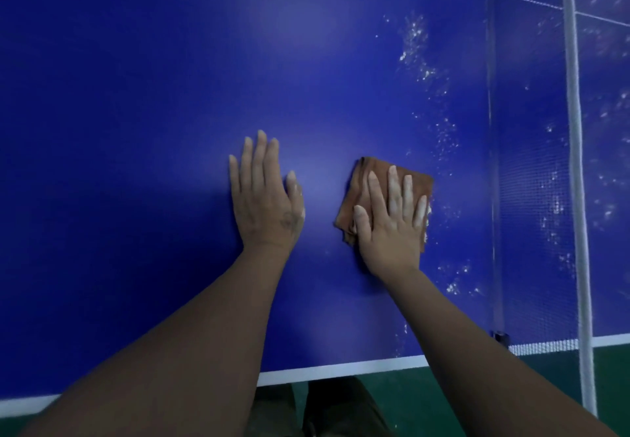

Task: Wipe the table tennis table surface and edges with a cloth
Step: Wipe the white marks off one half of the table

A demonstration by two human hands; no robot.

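The blue table tennis table (136, 95) fills most of the view. A folded brown cloth (358, 191) lies flat on it, right of centre. My right hand (392, 218) presses on the cloth with straight, spread fingers. To the left of the cloth, my left hand (266, 198) rests flat on the bare surface, fingers straight. White powdery specks (422, 72) dot the table to the right of the cloth, up to the net.
The net (531, 198) with its white top band (576, 164) runs down the right side, and more specks show beyond it. The table's white near edge (341, 368) crosses the bottom. Green floor (477, 385) lies below it.
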